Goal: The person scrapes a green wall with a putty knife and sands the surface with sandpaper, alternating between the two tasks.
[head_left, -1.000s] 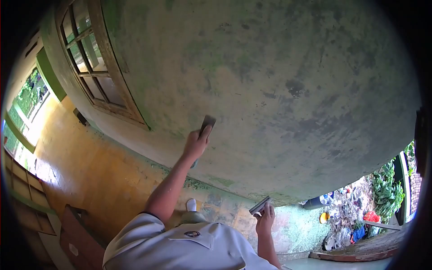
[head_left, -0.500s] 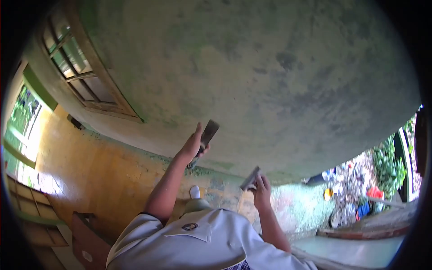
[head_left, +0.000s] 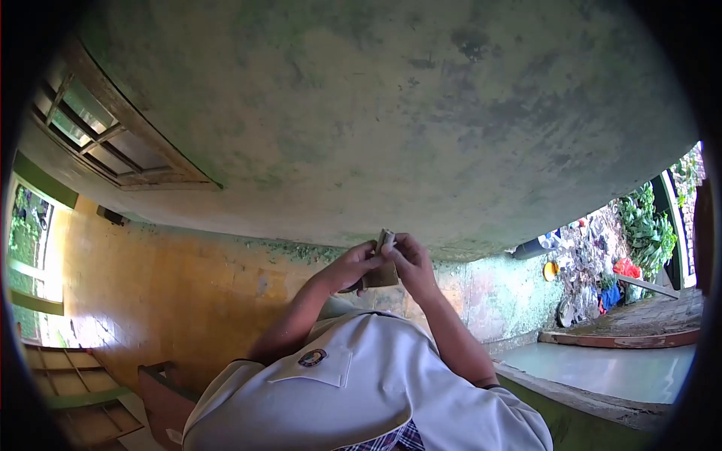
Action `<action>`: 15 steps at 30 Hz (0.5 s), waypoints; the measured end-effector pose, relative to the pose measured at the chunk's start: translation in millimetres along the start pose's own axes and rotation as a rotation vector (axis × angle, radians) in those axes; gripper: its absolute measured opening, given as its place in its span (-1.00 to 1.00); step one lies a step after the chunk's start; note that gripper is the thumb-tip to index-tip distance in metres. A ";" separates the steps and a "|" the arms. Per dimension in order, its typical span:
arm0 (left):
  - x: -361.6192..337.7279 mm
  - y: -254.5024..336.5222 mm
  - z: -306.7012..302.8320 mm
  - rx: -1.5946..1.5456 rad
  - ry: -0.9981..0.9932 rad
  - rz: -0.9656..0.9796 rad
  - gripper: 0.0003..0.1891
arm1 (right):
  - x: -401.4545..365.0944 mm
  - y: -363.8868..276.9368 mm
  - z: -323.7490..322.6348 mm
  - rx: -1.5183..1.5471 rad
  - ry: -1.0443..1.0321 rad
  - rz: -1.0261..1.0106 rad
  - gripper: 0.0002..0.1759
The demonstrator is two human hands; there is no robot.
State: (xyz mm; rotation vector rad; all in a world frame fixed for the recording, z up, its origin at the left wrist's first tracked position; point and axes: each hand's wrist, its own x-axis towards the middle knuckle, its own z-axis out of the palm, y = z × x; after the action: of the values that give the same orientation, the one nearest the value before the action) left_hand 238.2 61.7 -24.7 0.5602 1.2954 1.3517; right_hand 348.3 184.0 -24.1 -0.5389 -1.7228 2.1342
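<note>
Both hands meet in front of my chest, at the foot of the stained wall (head_left: 361, 143). My left hand (head_left: 352, 269) is closed round a flat scraper-like tool (head_left: 380, 276), whose blade shows below the fingers. Between the fingertips of my right hand (head_left: 414, 267) is a small folded, greyish piece (head_left: 386, 240), pressed close against the tool. The fingers of my left hand touch or nearly touch this piece too. Most of the tool's handle is hidden by the left hand.
A barred window (head_left: 105, 139) is set in the wall at the left. Paint flakes (head_left: 301, 252) lie along the wall's base on the tiled floor (head_left: 188, 278). At the right are a yellow item (head_left: 551, 270), rubbish and a ledge (head_left: 602, 395). A brown wooden piece (head_left: 162, 398) stands lower left.
My hands were apart and have come together in front of my chest. The tool in my left hand now points downward, and the grey piece in my right hand has moved in against it.
</note>
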 end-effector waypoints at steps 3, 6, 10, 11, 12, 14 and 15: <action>9.8 -6.0 -18.7 0.127 -0.061 -0.047 -0.61 | 9.3 10.7 1.8 -0.144 -0.001 0.051 -0.74; 14.3 -10.9 -39.0 0.085 -0.073 0.039 -0.60 | 19.6 6.4 15.8 -0.108 0.013 0.065 -0.74; 5.8 1.0 -68.2 -0.074 -0.128 0.052 -0.63 | 35.4 -6.5 36.7 -0.071 -0.055 0.118 -0.76; 3.2 7.5 -75.4 -0.111 -0.127 0.042 -0.65 | 39.2 -8.9 43.0 -0.076 -0.052 0.118 -0.76; 1.0 13.0 -83.0 -0.115 -0.130 0.046 -0.65 | 43.8 -10.7 50.4 -0.039 -0.043 0.102 -0.73; -3.5 20.9 -98.9 -0.196 -0.123 -0.064 -0.72 | 51.9 -9.9 61.6 -0.009 -0.038 0.087 -0.69; -4.8 22.4 -107.8 -0.199 -0.124 -0.061 -0.72 | 54.6 -9.0 66.3 -0.075 -0.021 0.035 -0.65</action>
State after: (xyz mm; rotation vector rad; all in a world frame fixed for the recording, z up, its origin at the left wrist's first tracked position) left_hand 135.3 23.2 -33.5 0.4557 1.0555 1.3556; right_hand 268.3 156.3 -6.9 -0.5733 -1.8241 2.1134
